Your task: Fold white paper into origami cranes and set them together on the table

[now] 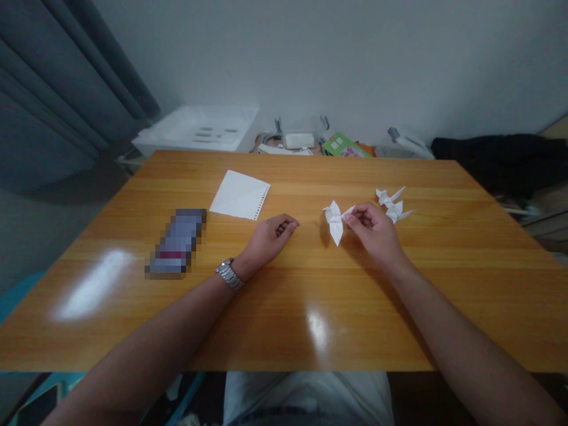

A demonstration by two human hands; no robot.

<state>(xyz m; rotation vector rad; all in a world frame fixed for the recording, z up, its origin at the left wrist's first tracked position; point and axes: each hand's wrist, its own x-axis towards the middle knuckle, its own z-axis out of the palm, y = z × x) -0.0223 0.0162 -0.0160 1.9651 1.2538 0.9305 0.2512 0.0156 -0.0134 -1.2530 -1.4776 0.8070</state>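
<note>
A white folded paper crane [334, 223] is pinched by one pointed end between the thumb and fingers of my right hand [373, 228], its wings spread, slightly over the table. My left hand [271, 236], with a metal watch [230, 275] on its wrist, rests on the wood with fingers curled together and nothing visible in them. Just beyond my right hand lie two more paper cranes, one [387, 197] farther back and one [396, 212] nearer, partly behind my fingers. A square white sheet [241, 194] with a perforated right edge lies beyond my left hand.
A pixelated, phone-shaped object [177, 242] lies on the left of the wooden table [284, 331]. Past the far edge are a white foam tray [199, 127], a green printed packet [344, 145] and cables. Dark cloth [497, 160] is at the right, a grey curtain [57, 89] at the left.
</note>
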